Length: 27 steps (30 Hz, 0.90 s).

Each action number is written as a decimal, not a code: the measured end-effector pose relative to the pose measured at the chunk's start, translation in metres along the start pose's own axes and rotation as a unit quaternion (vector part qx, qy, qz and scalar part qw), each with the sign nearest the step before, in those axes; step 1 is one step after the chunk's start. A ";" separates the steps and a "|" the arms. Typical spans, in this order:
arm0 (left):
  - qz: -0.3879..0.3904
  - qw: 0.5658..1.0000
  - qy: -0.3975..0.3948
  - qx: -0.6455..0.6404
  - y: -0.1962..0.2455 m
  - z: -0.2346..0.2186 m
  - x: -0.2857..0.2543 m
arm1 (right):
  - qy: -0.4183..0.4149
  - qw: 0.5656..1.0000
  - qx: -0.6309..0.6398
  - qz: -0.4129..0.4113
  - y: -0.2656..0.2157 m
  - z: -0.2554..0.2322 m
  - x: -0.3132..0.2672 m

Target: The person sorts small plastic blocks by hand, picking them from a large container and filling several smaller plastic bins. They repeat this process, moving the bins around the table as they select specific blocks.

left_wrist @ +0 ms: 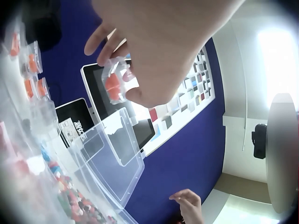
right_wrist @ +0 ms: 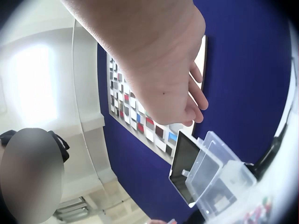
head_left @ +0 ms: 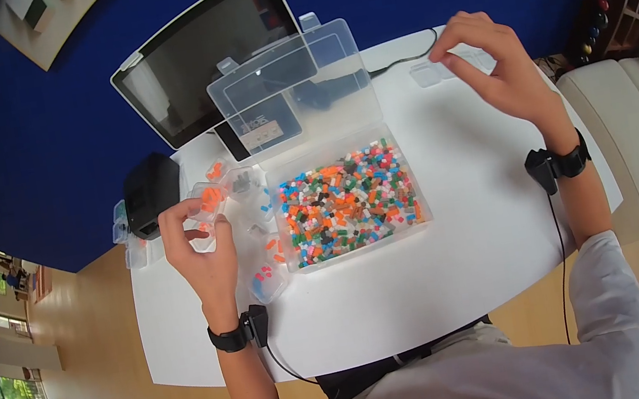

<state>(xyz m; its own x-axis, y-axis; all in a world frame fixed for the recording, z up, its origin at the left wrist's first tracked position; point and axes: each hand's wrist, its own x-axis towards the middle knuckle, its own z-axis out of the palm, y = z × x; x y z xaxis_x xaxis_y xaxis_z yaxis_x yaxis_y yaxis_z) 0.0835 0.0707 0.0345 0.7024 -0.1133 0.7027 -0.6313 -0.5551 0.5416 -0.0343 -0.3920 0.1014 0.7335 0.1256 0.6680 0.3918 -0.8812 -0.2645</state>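
Note:
My left hand (head_left: 205, 255) pinches a small clear plastic box (left_wrist: 113, 84) with orange pieces inside, raised over the left part of the table. Around it are several more small clear boxes, some with orange pieces; one (head_left: 268, 284) near the front holds pink and blue pieces. To its right stands a large clear box (head_left: 349, 203) full of small multicoloured pieces, its hinged lid (head_left: 325, 73) up. Over the table's back right my right hand (head_left: 495, 67) hovers with loosely bent fingers, nothing visible between them. Clear empty-looking small boxes (head_left: 425, 74) lie beneath it.
Behind the large box a dark-screened monitor (head_left: 213, 57) leans back, and a black device (head_left: 153, 194) stands at the left edge of the white table (head_left: 489, 214). A cable (head_left: 406, 60) runs along the back. At the right is a pale sofa (head_left: 628, 142).

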 end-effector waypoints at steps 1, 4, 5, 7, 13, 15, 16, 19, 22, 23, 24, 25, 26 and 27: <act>0.001 0.999 -0.022 -0.039 0.004 0.003 -0.005 | 0.000 0.999 0.021 -0.025 -0.012 0.004 0.001; 0.089 0.988 -0.111 -0.061 0.027 0.013 -0.015 | -0.026 0.994 0.082 -0.064 -0.038 0.030 -0.007; 0.110 0.980 -0.141 -0.084 0.031 0.016 -0.020 | -0.048 0.988 0.124 -0.082 -0.045 0.041 -0.011; 0.123 0.974 -0.167 -0.094 0.049 0.024 -0.031 | -0.117 0.976 0.156 -0.092 -0.062 0.060 -0.019; 0.027 0.935 -0.255 -0.247 0.060 0.047 -0.059 | -0.165 0.950 0.226 -0.141 -0.098 0.106 -0.043; 0.011 0.929 -0.256 -0.266 0.059 0.051 -0.066 | -0.181 0.945 0.241 -0.126 -0.096 0.114 -0.049; 0.020 0.927 -0.251 -0.279 0.058 0.053 -0.067 | -0.194 0.941 0.253 -0.111 -0.095 0.117 -0.052; 0.028 0.922 -0.247 -0.297 0.053 0.058 -0.071 | -0.182 0.951 0.218 -0.122 -0.095 0.122 -0.059; 0.039 0.924 -0.249 -0.287 0.051 0.059 -0.072 | -0.192 0.949 0.222 -0.112 -0.094 0.129 -0.065; 0.049 0.928 -0.250 -0.270 0.050 0.059 -0.072 | -0.192 0.949 0.222 -0.111 -0.094 0.129 -0.065; 0.049 0.928 -0.251 -0.270 0.051 0.059 -0.071 | -0.186 0.951 0.221 -0.112 -0.094 0.129 -0.064; 0.067 0.933 -0.246 -0.255 0.052 0.058 -0.069 | -0.180 0.952 0.220 -0.113 -0.094 0.129 -0.064; 0.086 0.937 -0.241 -0.240 0.054 0.057 -0.068 | -0.181 0.952 0.220 -0.113 -0.095 0.129 -0.063; 0.085 0.937 -0.240 -0.240 0.055 0.056 -0.067 | -0.168 0.954 0.220 -0.119 -0.097 0.128 -0.062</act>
<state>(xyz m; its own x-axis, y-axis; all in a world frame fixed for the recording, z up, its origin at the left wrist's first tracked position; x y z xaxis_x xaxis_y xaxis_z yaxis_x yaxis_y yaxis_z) 0.0202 0.0021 -0.0084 0.5723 -0.5886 0.5709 -0.7417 -0.0746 0.6666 -0.0464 -0.2563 -0.0037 0.7018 0.5025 0.5049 0.7107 -0.5422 -0.4483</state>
